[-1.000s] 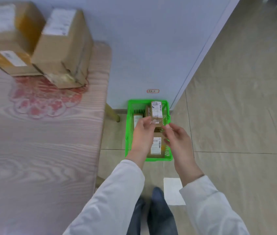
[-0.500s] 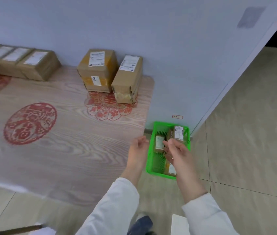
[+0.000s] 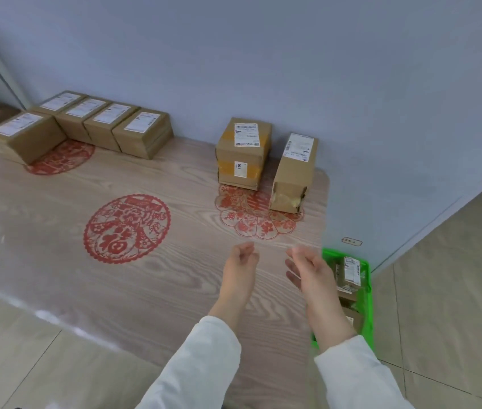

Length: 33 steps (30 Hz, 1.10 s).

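Soft even light, slightly blurred

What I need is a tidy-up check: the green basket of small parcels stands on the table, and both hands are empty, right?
Not quite. The head view shows the green basket of small parcels on the floor beside the table, not on it. Left hand and right hand are empty.

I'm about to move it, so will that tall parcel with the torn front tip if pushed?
Likely tippy: the tall parcel stands narrow and upright near the corner of the table. Its torn, crumpled lower front looks soft, so holding it higher up seems safer.
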{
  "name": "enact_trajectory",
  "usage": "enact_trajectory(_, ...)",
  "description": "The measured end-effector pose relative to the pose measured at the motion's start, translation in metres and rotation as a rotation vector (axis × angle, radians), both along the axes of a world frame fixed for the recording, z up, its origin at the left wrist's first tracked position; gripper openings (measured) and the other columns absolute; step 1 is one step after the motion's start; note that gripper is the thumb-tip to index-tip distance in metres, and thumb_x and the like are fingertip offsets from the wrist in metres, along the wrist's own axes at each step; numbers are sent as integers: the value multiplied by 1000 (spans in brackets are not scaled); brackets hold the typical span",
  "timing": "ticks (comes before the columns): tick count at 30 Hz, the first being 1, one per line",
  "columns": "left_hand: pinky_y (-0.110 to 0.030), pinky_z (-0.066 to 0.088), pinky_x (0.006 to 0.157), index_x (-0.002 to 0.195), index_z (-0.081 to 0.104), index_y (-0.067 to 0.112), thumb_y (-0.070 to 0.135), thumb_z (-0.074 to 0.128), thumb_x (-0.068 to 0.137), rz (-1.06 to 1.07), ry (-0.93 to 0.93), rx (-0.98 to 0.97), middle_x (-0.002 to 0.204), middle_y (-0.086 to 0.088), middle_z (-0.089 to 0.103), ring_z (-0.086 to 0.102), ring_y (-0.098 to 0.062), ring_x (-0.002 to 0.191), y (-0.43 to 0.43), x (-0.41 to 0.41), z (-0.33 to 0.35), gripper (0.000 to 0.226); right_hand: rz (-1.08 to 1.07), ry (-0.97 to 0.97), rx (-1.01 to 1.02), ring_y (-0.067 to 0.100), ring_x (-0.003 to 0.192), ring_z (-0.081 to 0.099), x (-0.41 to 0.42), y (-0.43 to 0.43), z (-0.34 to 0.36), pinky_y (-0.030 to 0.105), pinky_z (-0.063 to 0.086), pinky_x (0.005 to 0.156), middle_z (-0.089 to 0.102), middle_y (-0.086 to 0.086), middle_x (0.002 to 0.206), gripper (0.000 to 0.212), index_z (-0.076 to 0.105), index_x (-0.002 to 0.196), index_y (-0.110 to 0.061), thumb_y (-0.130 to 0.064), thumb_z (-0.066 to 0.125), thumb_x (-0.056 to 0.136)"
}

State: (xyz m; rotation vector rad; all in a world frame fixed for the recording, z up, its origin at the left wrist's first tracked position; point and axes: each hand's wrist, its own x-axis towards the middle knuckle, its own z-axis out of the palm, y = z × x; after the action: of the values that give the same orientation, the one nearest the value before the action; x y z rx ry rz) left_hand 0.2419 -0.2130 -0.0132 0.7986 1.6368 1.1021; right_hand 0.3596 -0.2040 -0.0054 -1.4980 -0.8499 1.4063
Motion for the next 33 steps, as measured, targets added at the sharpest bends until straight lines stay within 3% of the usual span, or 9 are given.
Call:
enact_trajectory(3,-19,33,89,125,51,13,16,48,98,-15,39,-12,113,4,54,49,-6,104,11,-60,2,27,-5,13,7,15,103,60,-56,16,-2,31,49,92,64,2,108,32,55,119,-10,-29,56,94)
enact_trajectory(8,-21,33,92,127,49,14,18,47,99,-29,41,-62,115,6,52,47,-6,105,25,-128,-4,29,-21,-22,-55,36,111,54,-111,29,-8,46,46,99,53,27,120,30,59,107,1,-26,57,94)
enact_trajectory(10,-21,32,92,128,49,14,17,47,99,-50,31,-80,117,6,51,46,-6,106,33,-138,-8,30,-37,-52,-58,33,110,56,-116,37,-12,47,44,102,55,25,122,36,57,116,-1,-29,60,92)
enact_trajectory(12,-21,33,93,129,48,14,18,47,99,-69,17,-88,118,5,52,47,-6,106,43,-141,-13,31,-42,-72,-49,26,109,58,-116,49,-18,46,41,105,56,20,128,58,45,134,-2,-35,62,89)
enact_trajectory(15,-21,32,92,129,48,15,20,48,99,-106,-14,-118,115,7,52,47,-7,105,59,-139,-21,31,-67,-98,-45,16,123,48,-111,71,-26,40,38,107,50,-1,134,71,36,143,-13,-44,63,86)
enact_trajectory(20,-21,33,91,132,45,14,20,49,98,-168,-36,-177,122,2,53,47,-7,105,91,-128,-30,35,-163,-161,-71,22,126,47,-90,99,-37,43,37,105,51,3,138,84,47,137,-20,-64,70,69)
enact_trajectory(25,-19,30,89,136,43,15,27,50,98,-271,-44,-194,133,-1,53,46,-7,107,145,-105,-33,40,-318,-134,-124,23,136,35,-55,149,-47,40,28,110,35,5,151,84,24,149,-17,-50,64,83)
enact_trajectory(30,-16,36,89,146,32,23,42,45,98,-405,-36,-184,143,5,43,41,-14,132,205,-65,-32,53,-353,-133,-113,23,137,36,-22,200,-54,39,30,108,31,-1,154,86,17,152,-23,-57,57,84)
enact_trajectory(33,-27,26,107,151,22,25,46,46,95,-443,-88,-161,154,5,30,30,-13,140,241,-40,-38,64,-308,-121,-70,17,134,39,-14,227,-60,32,31,105,35,-6,151,83,21,151,-22,-58,55,84)
